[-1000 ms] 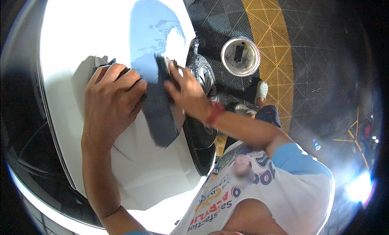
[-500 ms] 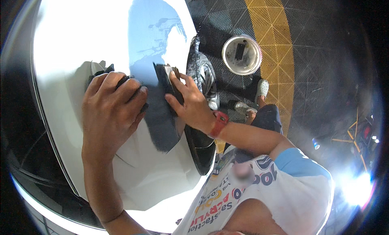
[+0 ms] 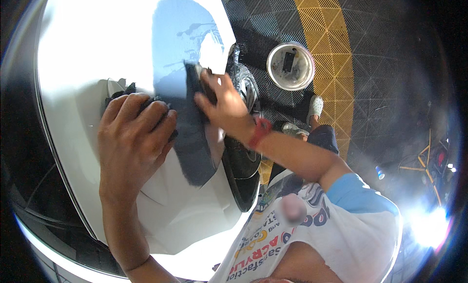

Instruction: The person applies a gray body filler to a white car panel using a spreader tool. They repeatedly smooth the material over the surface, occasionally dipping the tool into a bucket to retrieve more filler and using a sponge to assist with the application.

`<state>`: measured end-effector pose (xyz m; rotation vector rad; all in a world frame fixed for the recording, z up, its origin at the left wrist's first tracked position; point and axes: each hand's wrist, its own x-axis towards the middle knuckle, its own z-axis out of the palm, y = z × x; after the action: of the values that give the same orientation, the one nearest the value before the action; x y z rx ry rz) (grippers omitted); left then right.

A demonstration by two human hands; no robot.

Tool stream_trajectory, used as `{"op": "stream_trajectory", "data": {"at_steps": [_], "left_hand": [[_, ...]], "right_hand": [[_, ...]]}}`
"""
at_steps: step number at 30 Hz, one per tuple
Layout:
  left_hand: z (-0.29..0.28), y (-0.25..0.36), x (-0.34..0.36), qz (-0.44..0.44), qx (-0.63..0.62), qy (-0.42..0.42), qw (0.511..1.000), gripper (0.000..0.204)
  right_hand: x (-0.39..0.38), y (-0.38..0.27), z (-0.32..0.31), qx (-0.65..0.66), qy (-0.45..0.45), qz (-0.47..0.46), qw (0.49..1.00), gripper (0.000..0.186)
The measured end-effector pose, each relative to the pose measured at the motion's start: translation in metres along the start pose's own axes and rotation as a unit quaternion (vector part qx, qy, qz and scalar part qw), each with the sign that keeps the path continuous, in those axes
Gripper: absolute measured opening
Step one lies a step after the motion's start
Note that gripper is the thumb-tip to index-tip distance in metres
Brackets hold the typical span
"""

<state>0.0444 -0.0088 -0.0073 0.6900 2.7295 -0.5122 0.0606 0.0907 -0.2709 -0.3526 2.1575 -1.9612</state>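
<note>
A white car body panel [image 3: 170, 224] fills the left and middle, with a long grey patch [image 3: 195, 161] down it. On its far part the patch looks pale blue, with wet-looking streaks. My left hand [image 3: 134, 132] rests on the panel left of the patch, fingers curled over a bunched black cloth [image 3: 127, 89]. My right hand [image 3: 225, 102], slightly blurred, grips a dark sanding block [image 3: 191, 80] with a light strip near the fingertips. The block lies against the patch; its underside is hidden.
A white bucket [image 3: 312, 68] with a dark rectangular piece inside stands on the black and yellow tiled floor [image 3: 331, 44]. A wheel [image 3: 248, 90] sits at the panel's right edge. My feet in light clogs [image 3: 316, 106] are below the bucket. A bright lamp [image 3: 431, 229] shines at lower right.
My right hand and the sanding block have slid a short way up the patch, away from me. The left hand and black cloth have hardly moved.
</note>
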Motion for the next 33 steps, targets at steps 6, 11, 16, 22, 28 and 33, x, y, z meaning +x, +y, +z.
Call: {"op": "stream_trajectory", "data": {"at_steps": [6,11,16,22,28,33], "left_hand": [[0.004,0.000,0.001,-0.002,0.003,0.005,1.000,0.033],[0.000,-0.001,-0.001,0.005,0.004,0.005,1.000,0.034],[-0.004,-0.003,0.005,0.003,0.015,0.001,1.000,0.036],[0.003,0.000,-0.004,0.005,0.011,0.003,1.000,0.037],[-0.005,-0.003,0.004,0.005,0.012,-0.004,1.000,0.036],[0.001,0.000,-0.005,0.001,0.014,0.004,1.000,0.037]], "right_hand": [[0.067,0.032,0.007,0.007,-0.038,0.124,0.992,0.060],[0.029,0.008,0.005,0.002,-0.006,0.072,0.997,0.062],[0.084,0.059,0.019,-0.024,-0.008,0.127,0.992,0.057],[0.002,0.018,0.016,-0.009,0.045,-0.001,0.999,0.061],[0.083,0.063,0.017,-0.015,-0.078,0.187,0.979,0.061],[-0.014,0.008,0.003,-0.015,0.003,-0.017,1.000,0.067]]}}
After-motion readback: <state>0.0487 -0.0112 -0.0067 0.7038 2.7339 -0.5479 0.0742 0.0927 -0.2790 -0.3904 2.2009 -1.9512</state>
